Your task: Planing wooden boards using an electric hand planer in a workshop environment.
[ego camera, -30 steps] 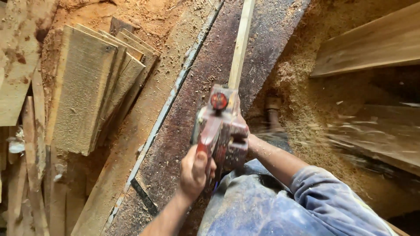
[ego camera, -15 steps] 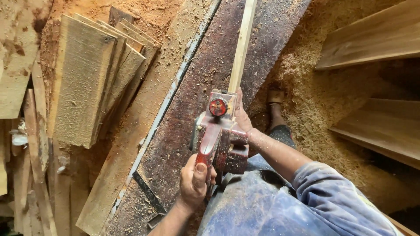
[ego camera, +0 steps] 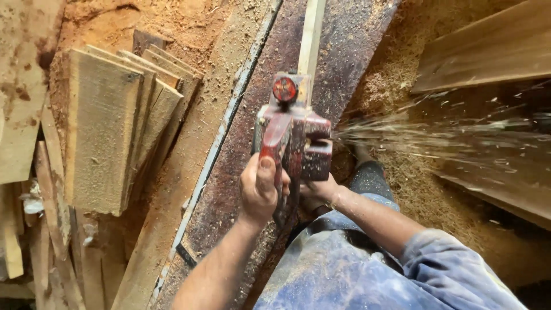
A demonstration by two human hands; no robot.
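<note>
Red, dust-caked electric planer (ego camera: 293,135) on pale strip (ego camera: 310,34), left hand (ego camera: 259,189) and right hand (ego camera: 315,192) both gripping it.

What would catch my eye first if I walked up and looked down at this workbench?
First the red power planer in the middle, gripped by the left hand at its rear handle and the right hand beside it, running on a narrow pale strip of wood. A spray of shavings shoots off to the right. At the left lies a stack of rough boards, dusted with sawdust.
</note>
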